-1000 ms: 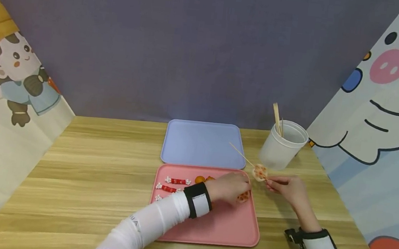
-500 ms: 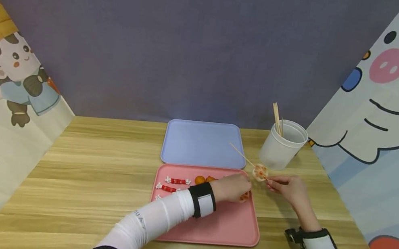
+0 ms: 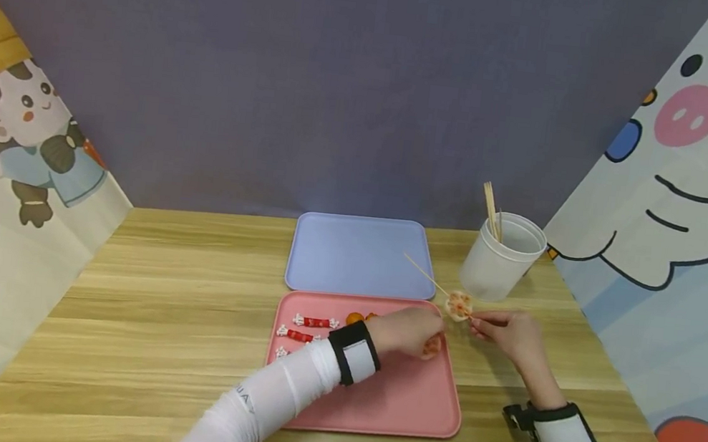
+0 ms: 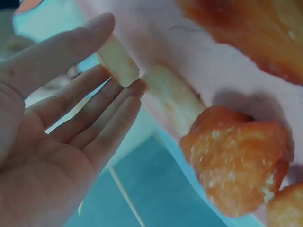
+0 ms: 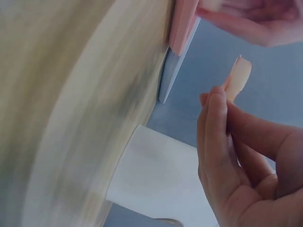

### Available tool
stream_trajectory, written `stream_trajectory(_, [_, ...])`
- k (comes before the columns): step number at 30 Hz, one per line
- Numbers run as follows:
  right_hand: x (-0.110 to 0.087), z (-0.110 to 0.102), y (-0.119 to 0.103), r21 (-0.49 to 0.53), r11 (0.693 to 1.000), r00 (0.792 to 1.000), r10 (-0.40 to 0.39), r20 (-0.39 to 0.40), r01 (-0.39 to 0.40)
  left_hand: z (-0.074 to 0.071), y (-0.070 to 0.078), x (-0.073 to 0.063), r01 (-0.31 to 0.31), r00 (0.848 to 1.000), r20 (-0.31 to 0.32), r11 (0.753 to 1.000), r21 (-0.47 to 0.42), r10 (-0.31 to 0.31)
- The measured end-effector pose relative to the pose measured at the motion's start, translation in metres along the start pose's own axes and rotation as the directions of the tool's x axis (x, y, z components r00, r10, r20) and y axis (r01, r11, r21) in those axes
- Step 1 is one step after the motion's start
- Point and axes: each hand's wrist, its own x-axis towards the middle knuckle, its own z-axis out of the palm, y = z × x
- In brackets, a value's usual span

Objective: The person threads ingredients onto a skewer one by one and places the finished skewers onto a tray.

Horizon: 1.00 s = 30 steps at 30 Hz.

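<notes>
My left hand [image 3: 410,330] reaches over the right part of the pink tray [image 3: 382,410]. In the left wrist view its thumb and fingertips pinch a pale lotus root slice [image 4: 118,61]. Right behind that lies another pale slice [image 4: 170,97], near a glossy orange-brown chunk [image 4: 236,161]. My right hand [image 3: 513,336], just right of the tray, pinches the near end of a thin wooden skewer [image 3: 426,273]. A lotus root slice [image 3: 458,305] with orange-filled holes sits on this skewer, right at the fingertips. The skewer's far end points up and left over the blue tray.
Red-wrapped candies [image 3: 316,322] lie at the tray's left, partly behind the left forearm. The blue tray [image 3: 360,254] stands behind the pink one. A white tub [image 3: 494,268] at the back right holds several wooden skewers [image 3: 492,205]. Walls close in on both sides.
The left hand moved slightly right over the tray, then a little back left. The skewer with its slice, held in the right hand, shifted slightly left.
</notes>
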Motion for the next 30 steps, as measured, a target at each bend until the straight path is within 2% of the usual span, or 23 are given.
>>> stream_trajectory(4, [0.003,0.003,-0.005,-0.127,0.992,0.999,-0.03,-0.022,0.027,-0.008,-0.011,-0.015,0.037,0.999,-0.033,0.997,-0.075,-0.04])
stream_trajectory(7, [0.007,0.006,-0.01,-0.146,0.987,0.997,-0.067,-0.037,0.061,-0.011,-0.022,-0.032,0.081,0.992,-0.081,0.986,-0.144,-0.094])
stream_trajectory(10, [0.009,0.01,-0.016,-0.081,0.992,0.995,-0.095,-0.024,0.092,-0.015,-0.033,-0.049,0.131,0.974,-0.151,0.965,-0.228,-0.168])
stream_trajectory(14, [0.012,0.013,-0.022,0.019,0.995,0.996,-0.093,0.008,0.093,-0.022,-0.049,-0.066,0.172,0.936,-0.232,0.92,-0.353,-0.264])
stream_trajectory(16, [0.014,0.013,-0.026,0.04,0.994,0.995,-0.101,0.012,0.1,-0.025,-0.056,-0.071,0.178,0.917,-0.258,0.889,-0.421,-0.305])
stream_trajectory(20, [0.015,0.016,-0.035,0.093,0.987,0.992,-0.13,0.009,0.128,-0.028,-0.068,-0.082,0.184,0.876,-0.277,0.805,-0.564,-0.395])
stream_trajectory(22, [0.015,0.019,-0.039,0.116,0.983,0.99,-0.142,0.01,0.14,-0.027,-0.074,-0.086,0.167,0.857,-0.292,0.766,-0.621,-0.424])
stream_trajectory(25, [0.015,0.021,-0.045,0.092,0.983,0.987,-0.162,-0.006,0.162,-0.026,-0.083,-0.093,0.098,0.835,-0.328,0.705,-0.703,-0.443])
stream_trajectory(30, [0.015,0.025,-0.054,0.027,0.981,0.981,-0.189,-0.031,0.19,-0.03,-0.098,-0.107,-0.05,0.814,-0.368,0.578,-0.815,-0.449])
